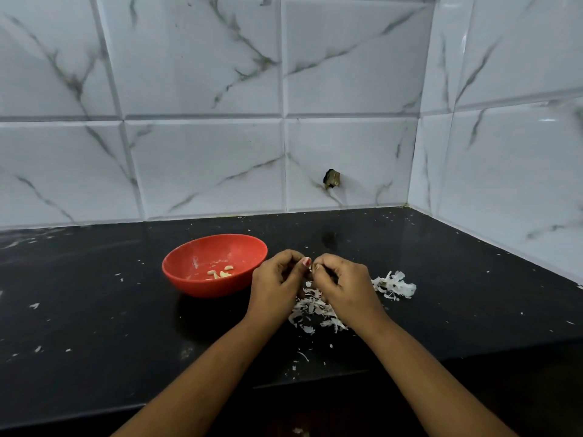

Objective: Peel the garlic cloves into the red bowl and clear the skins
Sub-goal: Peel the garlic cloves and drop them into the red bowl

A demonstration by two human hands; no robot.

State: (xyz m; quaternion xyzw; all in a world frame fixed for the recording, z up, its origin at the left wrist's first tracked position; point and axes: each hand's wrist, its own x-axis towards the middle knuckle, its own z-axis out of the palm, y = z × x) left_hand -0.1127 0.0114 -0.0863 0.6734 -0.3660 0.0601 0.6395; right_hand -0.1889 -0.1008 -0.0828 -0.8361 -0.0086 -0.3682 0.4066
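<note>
1. While the L hand [277, 279] & R hand [344, 282] meet just right of the bowl [164, 267], the step looks like peeling one clove [313, 267].
2. L hand: fingers curled in, thumb & tips pinch the clove. R hand: curled too, its tips pinch the same clove from the other side. Only a tiny pale bit of it shows, so I can't tell how much skin is on it.
3. The clove is up in the air btw the two hands, above the skins [315, 313]. It's not in the bowl yet.
4. The bowl sits on the counter [94, 310], just left of the L hand. A few peeled cloves [220, 273] lie at its bottom.
5. There's a 2nd pile [396, 285] of skins just right of the R hand. Small bits are spread over the counter too.
6. Next move, I think: pull off the last skin, let it drop on the skins, then take the clove a short way left & drop it in the bowl. It needs a soft, firm pinch, as the clove is small & prob. slippy.
7. Clearing the skins isn't begun yet, so lots is left to do.
</note>
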